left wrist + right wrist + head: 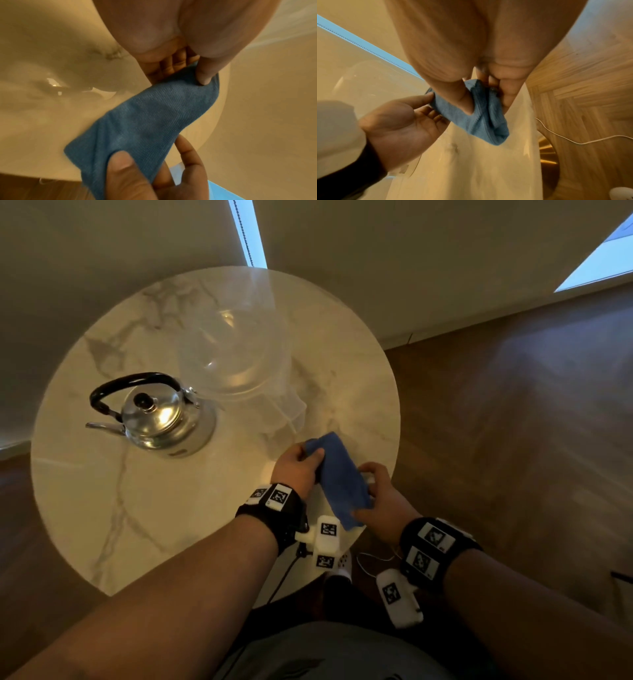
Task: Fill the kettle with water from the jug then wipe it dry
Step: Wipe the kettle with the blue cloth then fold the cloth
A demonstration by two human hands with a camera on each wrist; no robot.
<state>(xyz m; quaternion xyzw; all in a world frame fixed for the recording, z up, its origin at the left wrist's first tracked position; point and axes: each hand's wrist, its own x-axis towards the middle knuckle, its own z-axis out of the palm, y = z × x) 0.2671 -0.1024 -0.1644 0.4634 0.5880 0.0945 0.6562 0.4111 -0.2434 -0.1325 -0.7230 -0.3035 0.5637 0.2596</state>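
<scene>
A shiny metal kettle (pixel 161 419) with a black handle and lid knob stands on the left of the round marble table (pixel 102 508). A clear plastic jug (pixel 239 364) stands just right of it, its handle toward me. A blue cloth (pixel 339 484) is stretched between both hands above the table's near right edge. My left hand (pixel 298 470) pinches the cloth's far end (pixel 171 108) between thumb and fingers. My right hand (pixel 383 498) grips the near end (pixel 488 121), thumb pressed into the folds.
Wooden herringbone floor (pixel 513 405) surrounds the table on the right. A thin white cable (pixel 573 140) lies on the floor by the table base. A wall and a window blind cord (pixel 243 231) are behind the table.
</scene>
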